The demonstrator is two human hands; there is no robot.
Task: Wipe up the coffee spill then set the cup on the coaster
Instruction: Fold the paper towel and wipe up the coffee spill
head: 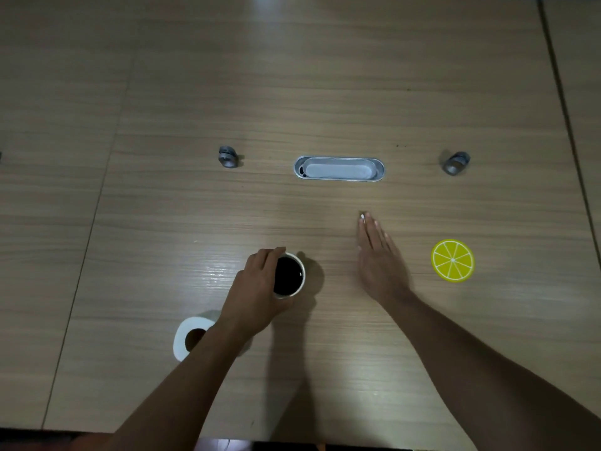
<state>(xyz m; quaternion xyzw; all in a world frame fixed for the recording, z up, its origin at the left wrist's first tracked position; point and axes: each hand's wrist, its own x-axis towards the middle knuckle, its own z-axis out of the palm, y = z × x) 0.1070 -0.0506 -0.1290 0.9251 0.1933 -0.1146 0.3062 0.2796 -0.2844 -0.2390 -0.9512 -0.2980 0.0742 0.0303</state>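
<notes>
A white cup (291, 274) full of dark coffee stands on the wooden table (325, 92), near its front middle. My left hand (257, 288) wraps around the cup's left side. My right hand (379, 258) lies flat on the table, fingers straight and together, holding nothing, to the right of the cup. A round yellow lemon-slice coaster (453, 260) lies further right, apart from my right hand. A white paper roll (188, 338) stands by the front edge, partly hidden under my left forearm. A shiny patch (216, 271) on the wood sits left of the cup; whether it is wet I cannot tell.
A silver oval cable hatch (339, 169) is set into the table's middle. Two small grey metal fittings (229, 156) (456, 162) stand left and right of it. Table seams run along the left and the far right. The front edge is just below my forearms.
</notes>
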